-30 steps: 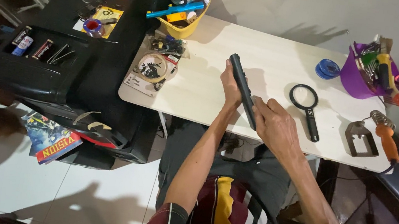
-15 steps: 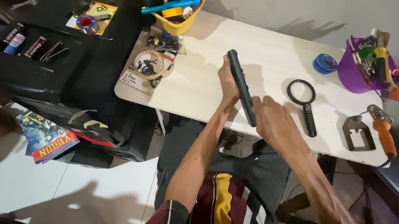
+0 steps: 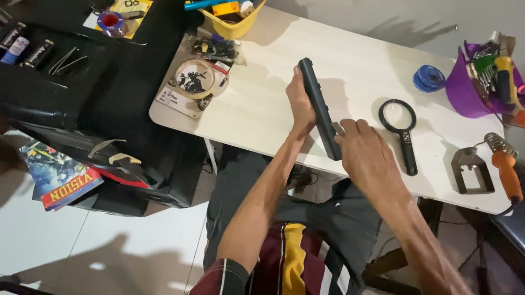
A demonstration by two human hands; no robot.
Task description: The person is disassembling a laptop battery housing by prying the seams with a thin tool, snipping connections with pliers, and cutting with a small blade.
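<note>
Both hands are clamped on a long, slim black device that lies slantwise just above the white bench. The left hand wraps the upper part from the side, fingers closed around it, while the right hand covers the lower end with its palm down, so the device is steadied at both ends. It may be a remote control or a similar handset, though the view is too coarse to be sure.

Just beyond the right hand lies a black magnifying glass, its handle pointing back toward the person. Farther out on that side are a small metal stand and an orange-handled soldering iron, side by side near the bench edge. Beyond them, a purple tub holds a crowd of upright tools, handles sticking out within easy reach, and a blue spool lies beside it.

Beyond the left hand, a yellow tub holds a blue tool and other odds and ends, and flat packets of small parts lie in front of it. Past those stands a black cabinet with small dark cylinders in its open tray.
</note>
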